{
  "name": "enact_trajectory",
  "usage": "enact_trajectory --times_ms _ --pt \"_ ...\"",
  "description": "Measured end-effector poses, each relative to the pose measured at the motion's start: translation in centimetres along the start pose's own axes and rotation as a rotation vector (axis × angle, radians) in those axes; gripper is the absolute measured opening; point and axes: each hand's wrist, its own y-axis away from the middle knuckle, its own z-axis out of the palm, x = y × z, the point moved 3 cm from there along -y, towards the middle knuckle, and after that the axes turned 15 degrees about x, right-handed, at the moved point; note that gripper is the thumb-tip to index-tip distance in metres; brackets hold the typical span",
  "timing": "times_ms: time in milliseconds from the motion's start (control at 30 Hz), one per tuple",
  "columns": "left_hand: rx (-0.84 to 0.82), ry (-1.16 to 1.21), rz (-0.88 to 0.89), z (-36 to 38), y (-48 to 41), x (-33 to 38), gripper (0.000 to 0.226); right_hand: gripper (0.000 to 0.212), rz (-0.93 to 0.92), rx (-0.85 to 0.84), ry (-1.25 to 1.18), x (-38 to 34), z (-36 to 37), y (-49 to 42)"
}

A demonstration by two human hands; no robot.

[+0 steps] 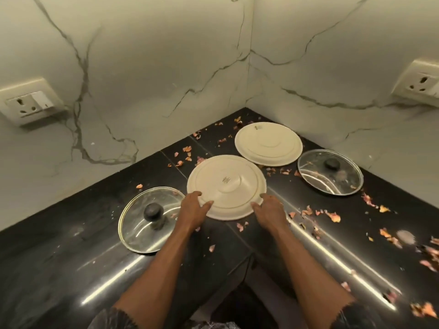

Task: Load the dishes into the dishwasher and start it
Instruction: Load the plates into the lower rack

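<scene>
Two cream plates lie upside down on the black counter [71, 257] in the corner. The nearer plate [225, 184] has my left hand [193, 207] at its left front rim and my right hand [268, 207] at its right front rim, fingers stretched out and touching the edge. The farther plate [268, 143] sits behind it, close to the wall corner. A glass lid with a black knob [142, 222] lies left of my left hand. A second glass lid [330, 172] lies to the right of the far plate.
Dry onion skins [332, 216] are scattered over the counter, mostly to the right. Marble walls meet behind the plates, with a socket [29, 104] on the left wall and another socket [420, 85] on the right wall.
</scene>
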Motion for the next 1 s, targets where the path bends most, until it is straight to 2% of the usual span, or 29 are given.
enact_trajectory --times_ms 100,233,333,567,800,900,1000 --pt "-0.010 -0.081 -0.054 0.4 -2.5 0.6 0.064 0.047 0.054 -0.023 -0.065 0.8 -0.3 -3.9" --pt "-0.064 -0.155 -0.119 1.1 -5.7 0.4 0.070 0.065 0.138 -0.083 -0.076 3.1 2.6 -9.5" --pt "-0.100 -0.195 -0.160 1.9 -8.3 0.1 0.075 0.069 0.187 -0.095 -0.095 1.9 2.7 -10.6" --pt "-0.065 -0.154 -0.344 2.9 -13.0 0.1 0.084 0.071 0.308 0.015 -0.103 -1.1 3.1 -10.6" --pt "-0.063 -0.080 -0.433 3.2 -13.8 -0.3 0.073 0.068 0.405 0.094 -0.206 -1.5 3.0 -10.0" --pt "-0.069 -0.057 -0.427 3.0 -13.2 -0.3 0.073 0.067 0.350 0.116 -0.243 -2.5 3.0 -9.8" --pt "-0.085 -0.113 -0.372 2.7 -12.2 -0.1 0.068 0.065 0.286 0.054 -0.263 -3.6 3.3 -9.5"
